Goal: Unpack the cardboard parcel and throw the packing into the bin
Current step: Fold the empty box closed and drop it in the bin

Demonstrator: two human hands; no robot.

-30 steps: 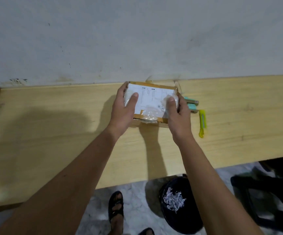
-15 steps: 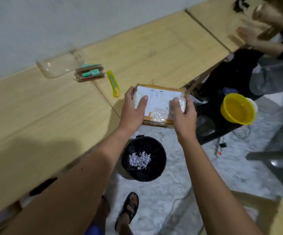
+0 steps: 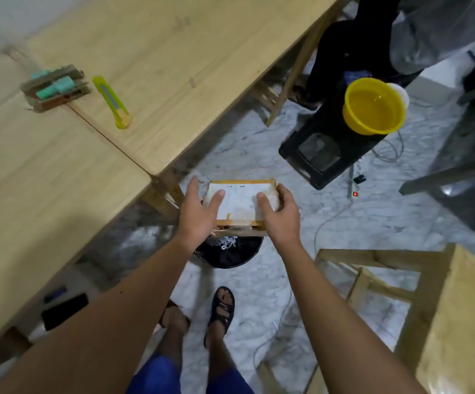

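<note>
The cardboard parcel [image 3: 240, 204], a flat brown box with a white label and clear tape on top, hangs in the air over the floor. My left hand [image 3: 199, 214] holds its left end, thumb on the label and fingers along the side. My right hand [image 3: 280, 216] grips its right end, thumb on top. Directly below the box stands the black bin [image 3: 229, 255], with white shredded paper [image 3: 227, 241] showing inside; the box hides the far part of its mouth.
The wooden table [image 3: 60, 180] is at my left, with a yellow box cutter [image 3: 111, 102] and a small cardboard holder of green pieces [image 3: 55, 88]. A yellow bowl [image 3: 372, 106] sits on a black stool [image 3: 324, 155]. Wooden furniture [image 3: 444, 308] stands at right; cables cross the floor.
I have turned away from the table. Both hands carried the parcel off the tabletop, out past its edge and down, until it hangs over the bin.
</note>
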